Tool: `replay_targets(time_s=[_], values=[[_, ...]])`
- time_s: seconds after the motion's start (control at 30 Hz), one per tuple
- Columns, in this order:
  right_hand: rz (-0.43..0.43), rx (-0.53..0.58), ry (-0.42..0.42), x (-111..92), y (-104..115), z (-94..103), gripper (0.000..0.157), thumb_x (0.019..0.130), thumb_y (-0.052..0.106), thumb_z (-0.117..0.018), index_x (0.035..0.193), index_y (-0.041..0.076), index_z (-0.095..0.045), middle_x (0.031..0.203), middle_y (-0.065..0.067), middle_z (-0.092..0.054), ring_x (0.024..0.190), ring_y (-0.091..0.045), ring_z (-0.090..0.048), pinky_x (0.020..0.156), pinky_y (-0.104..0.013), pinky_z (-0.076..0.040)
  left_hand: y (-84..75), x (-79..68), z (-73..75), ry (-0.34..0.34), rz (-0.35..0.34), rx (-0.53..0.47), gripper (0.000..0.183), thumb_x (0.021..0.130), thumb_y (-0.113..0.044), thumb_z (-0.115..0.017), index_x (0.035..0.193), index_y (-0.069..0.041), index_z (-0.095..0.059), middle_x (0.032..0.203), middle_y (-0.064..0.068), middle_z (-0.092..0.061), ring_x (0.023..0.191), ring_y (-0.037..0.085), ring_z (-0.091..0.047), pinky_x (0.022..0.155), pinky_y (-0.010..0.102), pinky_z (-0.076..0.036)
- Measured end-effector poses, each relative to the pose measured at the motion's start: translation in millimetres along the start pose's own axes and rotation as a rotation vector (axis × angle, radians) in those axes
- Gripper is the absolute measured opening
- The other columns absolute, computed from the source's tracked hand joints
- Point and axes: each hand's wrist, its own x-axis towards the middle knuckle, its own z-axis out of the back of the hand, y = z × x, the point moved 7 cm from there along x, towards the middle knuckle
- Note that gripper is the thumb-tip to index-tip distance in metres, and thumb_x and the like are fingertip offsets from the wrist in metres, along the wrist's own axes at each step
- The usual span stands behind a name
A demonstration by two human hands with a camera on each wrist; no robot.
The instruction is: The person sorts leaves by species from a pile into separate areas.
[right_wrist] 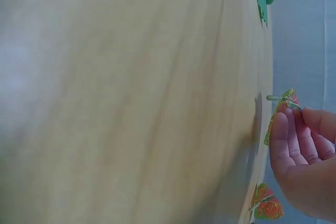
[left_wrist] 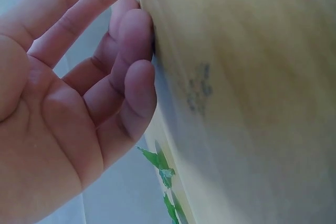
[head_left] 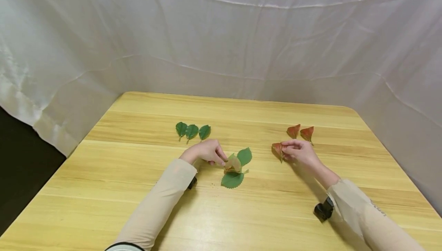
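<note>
Head view: the right hand point(head_left: 304, 153) pinches a red leaf point(head_left: 277, 149) over the counter point(head_left: 214, 224); the left hand point(head_left: 207, 152) seemingly pinches a brown leaf point(head_left: 233, 163). Both look light, tearable; the red one's stem suits gripping.

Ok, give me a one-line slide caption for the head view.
Right hand holds a red leaf, left hand at a tan leaf.

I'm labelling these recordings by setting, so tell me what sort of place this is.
Probably a makeshift recording booth: pale cloth hangs behind and beside a wooden table, and a black wrist-worn device, likely a camera, is in view.
</note>
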Motion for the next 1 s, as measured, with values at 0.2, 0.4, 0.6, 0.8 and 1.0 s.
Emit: replay_targets(time_s=[0.2,0.4,0.6,0.8,1.0], values=[[0.012,0.031,-0.022,7,3,4.1,0.032,0.086,-0.004,-0.054,0.112,-0.02,-0.045,0.082,-0.002,-0.063,0.068,-0.012,-0.061,0.067,-0.028,-0.051,1.7,1.0,-0.1,-0.001,0.011,-0.004,0.013,0.077,-0.008,-0.07,0.09,-0.006,-0.072,0.077,-0.002,-0.067,0.041,0.009,-0.045,0.044,0.019,-0.038],[0.013,0.041,-0.071,20,2,10.6,0.034,0.086,-0.005,-0.054,0.113,-0.022,-0.044,0.078,0.001,-0.063,0.062,-0.01,-0.061,0.063,-0.025,-0.051,1.7,1.2,-0.5,0.004,0.006,0.007,0.013,0.077,-0.008,-0.07,0.09,-0.007,-0.072,0.077,-0.003,-0.067,0.041,0.009,-0.045,0.043,0.019,-0.038],[-0.003,0.038,-0.13,32,0,16.0,0.033,0.087,-0.005,-0.052,0.115,-0.019,-0.044,0.081,0.0,-0.059,0.065,-0.007,-0.059,0.063,-0.024,-0.051,2.0,1.1,-1.0,0.008,-0.001,0.003,0.013,0.078,-0.008,-0.069,0.09,-0.006,-0.072,0.078,-0.002,-0.067,0.041,0.009,-0.045,0.043,0.019,-0.037],[-0.058,0.047,-0.182,43,0,17.5,0.033,0.087,-0.006,-0.051,0.118,-0.016,-0.045,0.084,-0.005,-0.056,0.065,-0.007,-0.057,0.066,-0.025,-0.051,2.1,1.5,-0.5,0.011,-0.001,-0.001,0.013,0.078,-0.008,-0.069,0.09,-0.006,-0.072,0.076,-0.001,-0.067,0.04,0.009,-0.044,0.043,0.019,-0.037],[-0.097,0.04,-0.241,54,2,20.1,0.032,0.087,-0.006,-0.051,0.117,-0.014,-0.047,0.083,-0.007,-0.053,0.058,-0.008,-0.057,0.064,-0.027,-0.051,0.8,0.9,-0.3,0.01,-0.011,0.002,0.012,0.078,-0.009,-0.068,0.09,-0.006,-0.072,0.077,-0.002,-0.067,0.04,0.01,-0.044,0.043,0.02,-0.037]])
